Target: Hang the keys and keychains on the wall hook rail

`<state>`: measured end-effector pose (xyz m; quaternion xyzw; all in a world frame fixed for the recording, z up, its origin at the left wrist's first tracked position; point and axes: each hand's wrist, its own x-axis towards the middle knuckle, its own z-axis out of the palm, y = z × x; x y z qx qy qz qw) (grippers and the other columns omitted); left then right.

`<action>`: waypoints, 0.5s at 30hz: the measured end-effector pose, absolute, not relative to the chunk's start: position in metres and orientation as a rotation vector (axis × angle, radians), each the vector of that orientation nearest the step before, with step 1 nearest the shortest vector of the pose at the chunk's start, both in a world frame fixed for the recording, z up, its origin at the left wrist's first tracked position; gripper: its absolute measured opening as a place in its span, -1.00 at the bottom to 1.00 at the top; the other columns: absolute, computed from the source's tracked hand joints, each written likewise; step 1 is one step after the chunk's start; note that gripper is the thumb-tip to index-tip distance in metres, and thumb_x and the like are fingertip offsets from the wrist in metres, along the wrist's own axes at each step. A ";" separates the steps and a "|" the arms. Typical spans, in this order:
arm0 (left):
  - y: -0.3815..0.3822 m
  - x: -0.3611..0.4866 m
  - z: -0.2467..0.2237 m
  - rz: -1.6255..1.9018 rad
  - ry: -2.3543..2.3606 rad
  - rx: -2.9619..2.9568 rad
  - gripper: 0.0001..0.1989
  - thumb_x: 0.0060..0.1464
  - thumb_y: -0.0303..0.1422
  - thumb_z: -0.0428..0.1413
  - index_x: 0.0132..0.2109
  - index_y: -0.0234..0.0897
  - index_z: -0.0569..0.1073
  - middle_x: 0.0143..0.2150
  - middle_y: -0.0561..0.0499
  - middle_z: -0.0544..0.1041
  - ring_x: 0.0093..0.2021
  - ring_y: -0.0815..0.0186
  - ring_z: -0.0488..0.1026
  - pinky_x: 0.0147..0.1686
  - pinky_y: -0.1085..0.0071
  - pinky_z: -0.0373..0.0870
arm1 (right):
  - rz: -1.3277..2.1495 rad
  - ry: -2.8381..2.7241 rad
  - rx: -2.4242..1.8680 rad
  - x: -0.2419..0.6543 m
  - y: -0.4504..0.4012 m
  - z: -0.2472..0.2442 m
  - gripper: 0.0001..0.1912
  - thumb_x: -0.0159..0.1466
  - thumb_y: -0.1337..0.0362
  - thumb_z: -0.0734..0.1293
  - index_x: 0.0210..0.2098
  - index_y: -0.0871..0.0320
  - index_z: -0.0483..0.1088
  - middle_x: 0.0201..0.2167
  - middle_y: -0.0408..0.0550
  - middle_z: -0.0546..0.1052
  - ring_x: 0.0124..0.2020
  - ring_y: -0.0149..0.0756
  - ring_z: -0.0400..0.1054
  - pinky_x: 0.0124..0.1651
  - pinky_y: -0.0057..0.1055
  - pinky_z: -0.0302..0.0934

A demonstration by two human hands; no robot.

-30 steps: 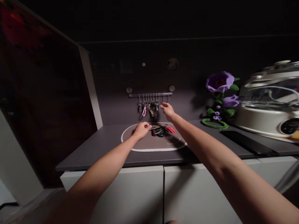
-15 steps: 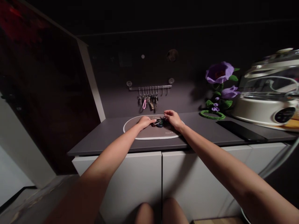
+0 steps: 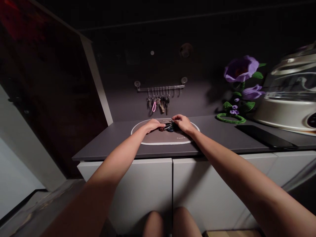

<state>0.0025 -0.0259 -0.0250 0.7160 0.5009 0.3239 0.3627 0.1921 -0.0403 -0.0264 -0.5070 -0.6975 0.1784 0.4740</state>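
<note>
A small bunch of keys [image 3: 169, 126], dark and metallic with a reddish-brown piece on its left side, lies over a taupe oval mat [image 3: 159, 140] with a white rim. My left hand [image 3: 153, 125] comes in from the left, its thumb and fingers closed on the bunch's left edge. From the other side my right hand [image 3: 182, 123] pinches the bunch's right part between thumb and forefinger. Single keys are too small and dark to tell apart. Behind both hands, several keys [image 3: 158, 101] and a pink loop [image 3: 154, 106] hang from a clear hook rail [image 3: 161, 88] on the wall.
The mat rests on a dark grey countertop [image 3: 98, 141] above white cabinet doors [image 3: 140, 184]. To the right stand purple artificial flowers [image 3: 240, 70] in a green ring base [image 3: 230, 118], a black phone-like slab [image 3: 265, 136] and a cream appliance [image 3: 286, 112] with a transparent cover.
The view has shifted slightly, so the flowers and appliance sit farther right. Both hands stay at the keys, with the right fingers a little lower and closer over the bunch.
</note>
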 end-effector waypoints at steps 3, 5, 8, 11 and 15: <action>-0.022 -0.002 -0.026 0.811 1.215 1.840 -0.71 -0.27 -0.16 0.20 -0.58 -0.34 0.49 -0.57 0.01 0.49 -0.48 0.37 0.36 -0.34 0.42 0.23 | 0.403 -1.731 -1.258 0.191 -0.041 -0.025 -0.77 0.05 0.41 0.20 -0.32 0.21 0.42 -0.32 -0.04 0.51 -0.30 -0.34 0.33 -0.11 -0.39 0.19; -0.019 -0.004 -0.027 0.796 1.165 1.847 -0.71 -0.27 -0.16 0.20 -0.59 -0.34 0.48 -0.58 0.02 0.47 -0.49 0.38 0.35 -0.34 0.43 0.23 | 0.388 -1.739 -1.275 0.190 -0.041 -0.024 -0.78 0.05 0.40 0.20 -0.32 0.21 0.42 -0.32 -0.04 0.51 -0.29 -0.33 0.33 -0.11 -0.38 0.18; -0.015 -0.007 -0.029 0.775 1.154 1.880 -0.70 -0.26 -0.15 0.18 -0.60 -0.34 0.45 -0.61 0.05 0.43 -0.54 0.42 0.30 -0.39 0.44 0.20 | 0.375 -1.742 -1.286 0.191 -0.040 -0.024 -0.78 0.06 0.38 0.20 -0.33 0.20 0.43 -0.33 -0.05 0.50 -0.29 -0.32 0.32 -0.10 -0.37 0.17; -0.013 -0.010 -0.032 0.774 1.199 1.893 -0.69 -0.24 -0.13 0.16 -0.57 -0.35 0.44 -0.63 0.07 0.40 -0.57 0.43 0.25 -0.46 0.45 0.15 | 0.376 -1.734 -1.277 0.191 -0.038 -0.025 -0.79 0.06 0.38 0.19 -0.35 0.19 0.43 -0.35 -0.05 0.50 -0.32 -0.32 0.32 -0.13 -0.37 0.18; -0.012 -0.014 -0.033 0.798 1.156 1.881 -0.71 -0.21 -0.15 0.14 -0.54 -0.35 0.43 -0.60 0.07 0.40 -0.57 0.44 0.24 -0.47 0.47 0.12 | 0.371 -1.754 -1.221 0.192 -0.035 -0.027 -0.81 0.05 0.39 0.19 -0.40 0.17 0.42 -0.40 -0.07 0.50 -0.35 -0.32 0.32 -0.17 -0.37 0.19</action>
